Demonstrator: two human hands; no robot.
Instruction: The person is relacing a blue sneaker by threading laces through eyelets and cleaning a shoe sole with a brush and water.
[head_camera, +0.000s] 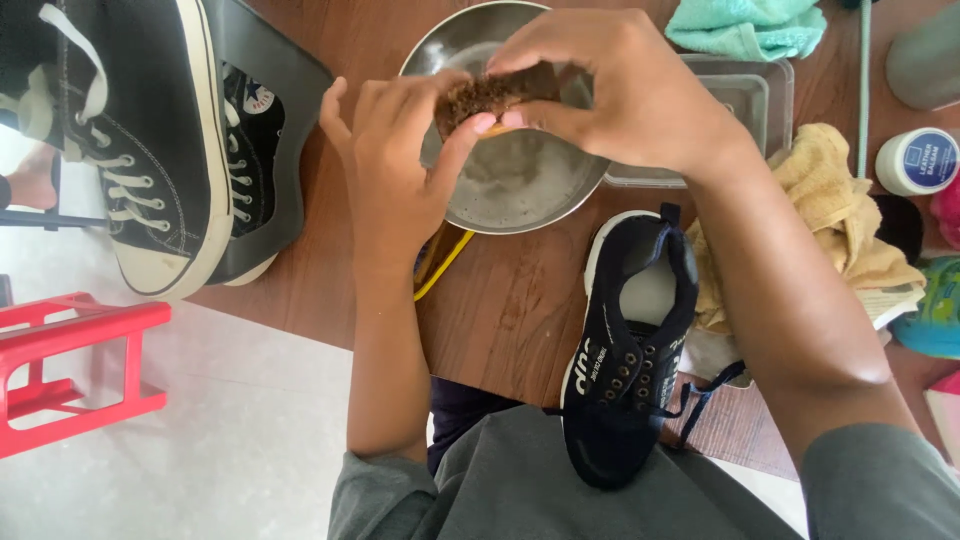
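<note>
Nearest, a dark navy lace-up sneaker lies at five o'clock on the wooden bench. Beyond, left hand and right hand together pinch a brown scrubbing sponge over a round steel bowl at twelve o'clock.

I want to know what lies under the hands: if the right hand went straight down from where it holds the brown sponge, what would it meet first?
Most likely the metal bowl below the right hand and sponge; depth is unclear.

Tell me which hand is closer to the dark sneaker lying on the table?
Right. The right hand is up over the metal bowl, its forearm running alongside the dark sneaker. The left hand is further left.
</note>
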